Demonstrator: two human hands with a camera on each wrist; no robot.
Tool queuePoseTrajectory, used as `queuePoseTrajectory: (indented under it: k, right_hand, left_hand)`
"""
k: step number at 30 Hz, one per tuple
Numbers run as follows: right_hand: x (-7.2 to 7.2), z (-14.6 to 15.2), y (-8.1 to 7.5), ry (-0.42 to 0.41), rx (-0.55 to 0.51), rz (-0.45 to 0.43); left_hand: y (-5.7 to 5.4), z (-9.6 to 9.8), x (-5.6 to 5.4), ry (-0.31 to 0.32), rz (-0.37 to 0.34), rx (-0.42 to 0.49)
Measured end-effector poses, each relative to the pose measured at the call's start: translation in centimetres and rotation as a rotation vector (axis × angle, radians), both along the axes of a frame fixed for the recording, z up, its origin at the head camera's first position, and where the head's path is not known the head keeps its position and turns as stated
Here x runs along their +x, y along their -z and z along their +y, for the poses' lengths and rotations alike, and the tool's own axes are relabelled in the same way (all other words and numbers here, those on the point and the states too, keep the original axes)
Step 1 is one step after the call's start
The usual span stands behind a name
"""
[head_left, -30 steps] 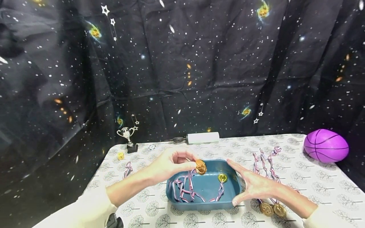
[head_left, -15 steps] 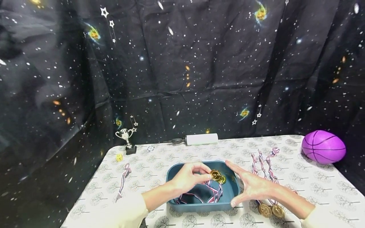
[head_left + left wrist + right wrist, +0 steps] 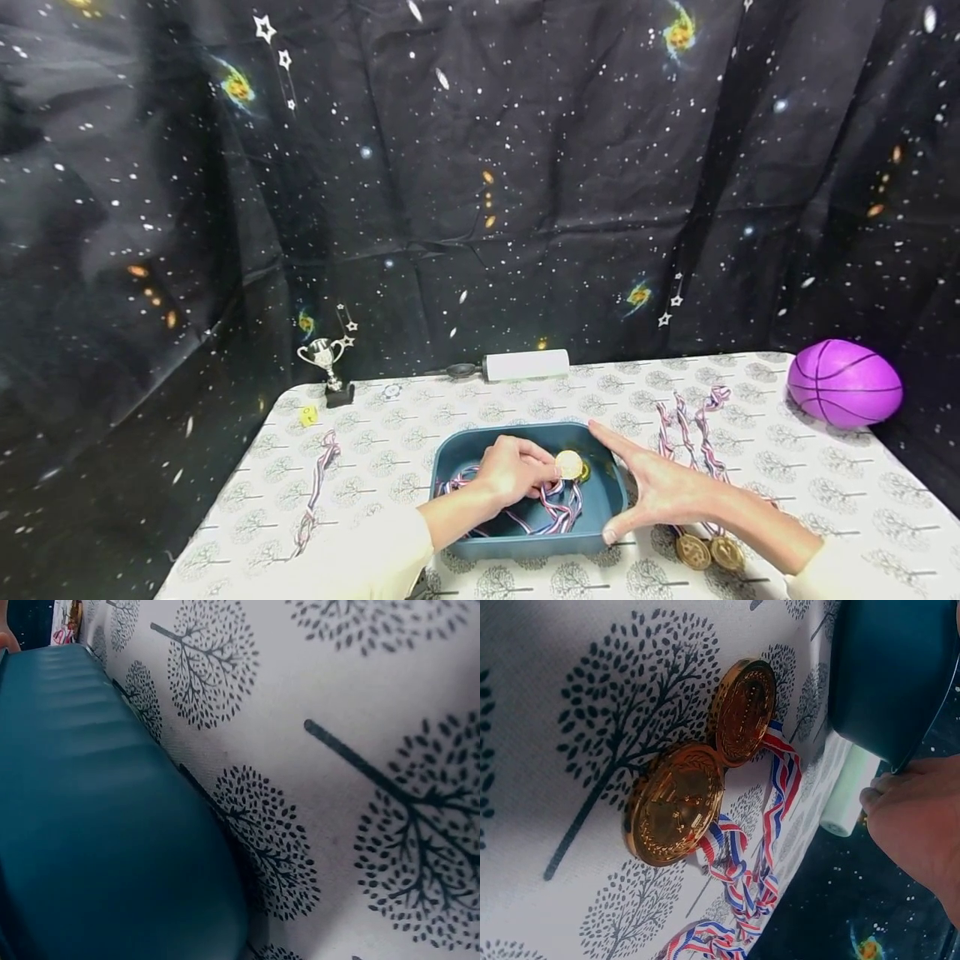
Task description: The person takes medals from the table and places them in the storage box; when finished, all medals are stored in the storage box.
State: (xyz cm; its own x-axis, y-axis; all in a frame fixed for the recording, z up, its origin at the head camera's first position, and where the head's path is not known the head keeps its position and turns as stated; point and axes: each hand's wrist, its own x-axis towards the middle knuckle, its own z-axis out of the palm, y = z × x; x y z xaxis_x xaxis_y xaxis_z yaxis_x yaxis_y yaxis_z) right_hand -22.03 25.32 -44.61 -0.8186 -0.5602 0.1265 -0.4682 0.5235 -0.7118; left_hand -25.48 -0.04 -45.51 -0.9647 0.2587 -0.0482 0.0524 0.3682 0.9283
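My left hand (image 3: 516, 472) reaches into a teal plastic bin (image 3: 525, 547) and pinches a gold medal (image 3: 568, 465) by its edge. Another gold medal (image 3: 586, 473) lies in the bin just behind it, partly covered. Striped red, white and blue ribbons (image 3: 561, 515) trail over the bin floor. My right hand (image 3: 658, 485) spreads along the bin's right end, thumb at the front corner and fingertips at the back corner. The right wrist view shows its fingertips at the bin's rim. Only the bin's outer wall (image 3: 97, 802) and tablecloth fill the left wrist view.
Right of the bin lie gold medals (image 3: 676, 806) on ribbons, partly under my right forearm. A purple ball (image 3: 845, 383) rests at the right edge. Another ribbon (image 3: 318, 483) lies left. Toward the back are a silver trophy cup (image 3: 327, 367), yellow cube (image 3: 308, 416) and white cylinder (image 3: 527, 365).
My left hand has carried the medal rightward and down into the bin, close to the other medal. Its ribbon has shifted right too. The right hand has stayed at the bin's end.
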Motion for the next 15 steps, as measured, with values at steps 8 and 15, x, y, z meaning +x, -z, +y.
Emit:
queuePoseTrajectory:
  k: [8,15]
  right_hand:
    - [0.02,-0.09,-0.07,0.003,-0.004,-0.013]
    - [0.0,-0.04,-0.05,-0.003,-0.015,-0.021]
  left_hand:
    - [0.46,0.16,-0.62,-0.052,0.049,-0.166]
    - [0.34,0.37,-0.66,-0.041,0.119,-0.238]
